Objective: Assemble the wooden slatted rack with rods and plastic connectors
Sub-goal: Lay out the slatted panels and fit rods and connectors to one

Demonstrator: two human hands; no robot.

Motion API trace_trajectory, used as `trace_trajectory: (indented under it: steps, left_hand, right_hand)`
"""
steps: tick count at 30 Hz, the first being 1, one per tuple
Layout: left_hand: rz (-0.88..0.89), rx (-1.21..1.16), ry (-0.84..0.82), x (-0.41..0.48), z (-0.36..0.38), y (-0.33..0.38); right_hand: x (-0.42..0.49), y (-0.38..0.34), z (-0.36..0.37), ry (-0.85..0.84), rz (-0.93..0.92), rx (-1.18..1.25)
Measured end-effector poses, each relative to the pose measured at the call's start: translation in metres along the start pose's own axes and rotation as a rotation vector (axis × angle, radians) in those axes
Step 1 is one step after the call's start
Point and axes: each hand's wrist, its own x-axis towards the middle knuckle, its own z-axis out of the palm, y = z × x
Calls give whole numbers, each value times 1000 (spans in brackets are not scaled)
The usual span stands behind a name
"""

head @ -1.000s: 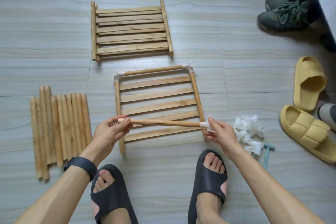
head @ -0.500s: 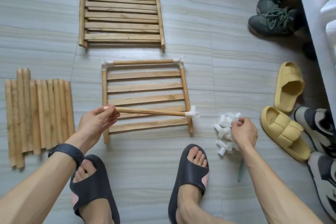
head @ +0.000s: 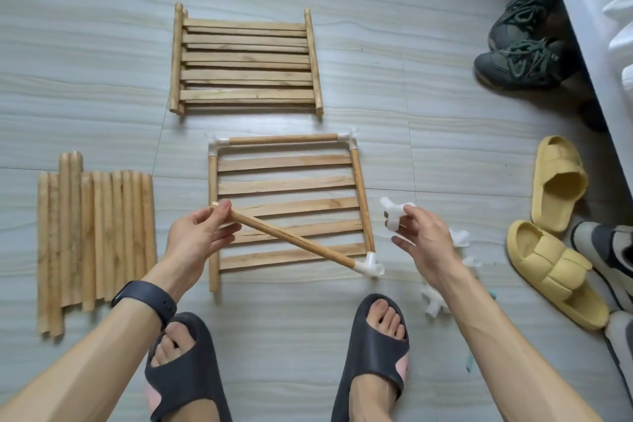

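Left hand (head: 197,238) grips a wooden rod (head: 291,238) capped by a white connector (head: 370,265) over the slatted panel (head: 284,187) at frame centre. Right hand (head: 426,243) pinches a second connector (head: 394,214).

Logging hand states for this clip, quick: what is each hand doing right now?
Left hand: grips the wooden rod near its bare end.
Right hand: pinches a white plastic connector.

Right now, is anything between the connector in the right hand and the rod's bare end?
Nothing lies between the connector and the rod, but the left hand pinches right at that bare end.
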Motion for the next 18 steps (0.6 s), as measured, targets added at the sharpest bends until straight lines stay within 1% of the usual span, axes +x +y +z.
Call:
trace_trajectory:
  steps: [3,7,10,14,16,18]
  left_hand:
    - [47,40,1,-3,3,7]
    - [64,110,-28,-7,11,4]
    - [44,131,-92,-8,15,-6]
    - [37,174,-130,-11,16,-12]
    - [18,188,-145,-12,15,-13]
    - [10,221,-175,-14,16,-17]
  right_hand:
    - [-13,-10,31,-212,65,84]
    - [-24,-6,64,-372,79,-22]
    - [-31,1,80,-404,5,-162]
    - [-39,4,90,-423,-67,-277]
    - [-42,5,94,-444,-61,-255]
    - [-44,6,98,-460,-30,-181]
